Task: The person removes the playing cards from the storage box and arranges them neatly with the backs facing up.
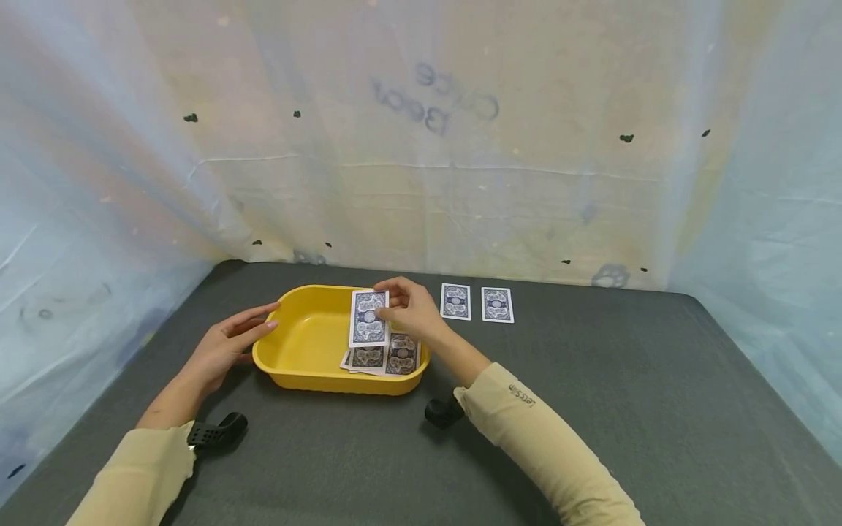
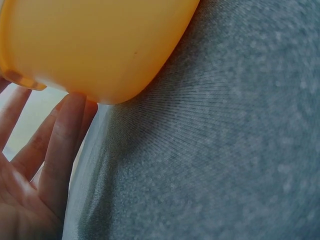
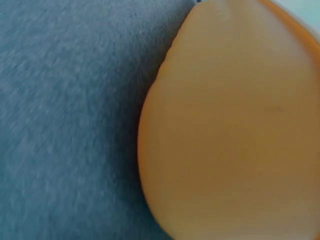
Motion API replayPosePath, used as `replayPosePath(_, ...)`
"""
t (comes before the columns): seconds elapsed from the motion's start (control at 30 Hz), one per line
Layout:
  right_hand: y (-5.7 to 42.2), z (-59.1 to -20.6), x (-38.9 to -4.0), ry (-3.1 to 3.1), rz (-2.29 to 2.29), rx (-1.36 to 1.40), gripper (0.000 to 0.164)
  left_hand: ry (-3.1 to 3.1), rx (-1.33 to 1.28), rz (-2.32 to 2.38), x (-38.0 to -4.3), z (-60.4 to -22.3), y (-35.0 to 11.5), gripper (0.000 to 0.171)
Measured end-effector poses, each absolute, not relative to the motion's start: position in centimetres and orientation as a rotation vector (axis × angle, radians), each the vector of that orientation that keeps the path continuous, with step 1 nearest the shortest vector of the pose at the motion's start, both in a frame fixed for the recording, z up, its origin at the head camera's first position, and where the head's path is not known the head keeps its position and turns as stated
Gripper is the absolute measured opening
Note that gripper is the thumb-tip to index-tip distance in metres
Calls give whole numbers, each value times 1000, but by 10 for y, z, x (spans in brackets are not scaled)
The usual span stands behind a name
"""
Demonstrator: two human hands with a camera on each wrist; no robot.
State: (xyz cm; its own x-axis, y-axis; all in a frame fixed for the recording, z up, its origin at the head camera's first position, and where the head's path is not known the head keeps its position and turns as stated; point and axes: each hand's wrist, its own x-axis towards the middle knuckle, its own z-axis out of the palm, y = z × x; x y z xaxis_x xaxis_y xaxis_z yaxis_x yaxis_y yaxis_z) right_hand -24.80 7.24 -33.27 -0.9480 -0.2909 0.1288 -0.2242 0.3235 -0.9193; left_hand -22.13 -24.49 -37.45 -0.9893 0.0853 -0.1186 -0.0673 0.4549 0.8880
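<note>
My right hand pinches a blue-backed playing card between thumb and fingers, over the right part of a yellow tub. Below it, several face-down cards lie overlapping in the tub's right end. At the tub's left end, my left hand touches the rim with its fingertips. Its fingers look mostly straight against the outer wall in the left wrist view. The right wrist view is filled by the tub's outer side; the right hand is hidden there.
Two more face-down cards, one nearer and one further right, lie on the dark grey tabletop beyond the right hand. A pale plastic sheet hangs behind the table and along its sides.
</note>
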Motion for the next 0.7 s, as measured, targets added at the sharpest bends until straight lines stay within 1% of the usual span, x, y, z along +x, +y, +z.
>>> replayPosePath(0.43,98,-334,-253,2486,-1835,-412,35,2565,10,1555,-222,-375,-246,70)
replayPosePath(0.7,112,-334,-256,2543,-1824,-384,36,2575,26,1555,-222,-375,-245,69)
